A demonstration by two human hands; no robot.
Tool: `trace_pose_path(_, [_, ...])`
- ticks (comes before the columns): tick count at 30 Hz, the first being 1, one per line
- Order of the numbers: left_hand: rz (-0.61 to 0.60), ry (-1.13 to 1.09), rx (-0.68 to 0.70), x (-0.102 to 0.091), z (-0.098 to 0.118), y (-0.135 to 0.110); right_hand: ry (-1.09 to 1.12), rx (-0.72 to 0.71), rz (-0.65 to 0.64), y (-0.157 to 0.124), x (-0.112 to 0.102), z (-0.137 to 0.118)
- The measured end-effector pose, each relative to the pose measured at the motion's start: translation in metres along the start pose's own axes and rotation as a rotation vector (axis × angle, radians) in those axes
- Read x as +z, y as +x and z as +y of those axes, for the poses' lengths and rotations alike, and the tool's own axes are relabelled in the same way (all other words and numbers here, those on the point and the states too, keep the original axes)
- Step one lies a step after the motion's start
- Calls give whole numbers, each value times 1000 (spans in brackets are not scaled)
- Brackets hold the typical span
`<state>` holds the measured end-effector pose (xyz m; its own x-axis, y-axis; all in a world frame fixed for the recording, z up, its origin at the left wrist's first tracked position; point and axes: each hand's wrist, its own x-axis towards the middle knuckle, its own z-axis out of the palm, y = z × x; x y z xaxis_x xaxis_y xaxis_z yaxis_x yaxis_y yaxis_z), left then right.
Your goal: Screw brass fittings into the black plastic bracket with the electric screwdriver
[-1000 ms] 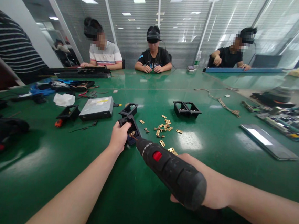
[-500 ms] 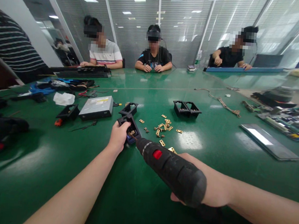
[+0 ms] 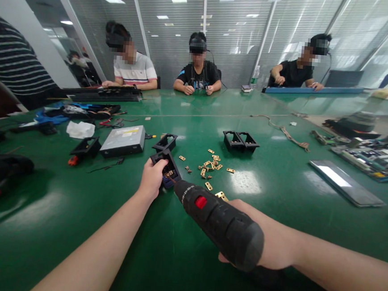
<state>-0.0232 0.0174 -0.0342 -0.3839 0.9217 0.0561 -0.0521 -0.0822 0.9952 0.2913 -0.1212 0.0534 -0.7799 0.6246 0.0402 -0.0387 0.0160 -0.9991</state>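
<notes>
My left hand (image 3: 151, 179) is closed on a black plastic frame (image 3: 170, 162), its thumb over the near side. Inside the frame a small brass plate (image 3: 169, 174) shows. Wrapped round the handle of a black cordless drill (image 3: 219, 223) is my right hand (image 3: 261, 233); the drill's body hides most of its fingers. The drill's bit points left into the frame and meets the brass plate, though exact contact is too small to tell. Several loose brass plates (image 3: 208, 185) and screws (image 3: 188, 169) lie on the green table (image 3: 158, 259) beyond the drill.
Another black frame (image 3: 166, 142) stands just behind the held one, and a joined pair (image 3: 240, 141) sits farther right. A metal disc drive (image 3: 123, 141) lies to the left, a flat dark panel (image 3: 345, 182) to the right. Across the table sit several people (image 3: 197, 76).
The whole view has shifted slightly left. My hands keep the frame and the drill in nearly the same position against each other.
</notes>
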Motion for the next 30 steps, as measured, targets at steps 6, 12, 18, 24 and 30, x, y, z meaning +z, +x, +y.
trace_pose_path(6, [-13, -1, -25, -1, 0, -1, -36, 29, 15, -2, 0, 2])
trace_pose_path(12, [-26, 20, -46, -1, 3, -2, -38, 69, 17, -2, 0, 2])
trace_pose_path(18, [-1, 3, -36, 2, 4, -3, -82, 79, 10, -1, 2, -2])
trace_pose_path(24, [-5, -3, -48, 2, 6, -5, -49, 58, 12, 2, 6, -9])
trace_pose_path(30, [-7, 17, -41, 1, 7, -6, 2, 18, -23, 5, 0, 13])
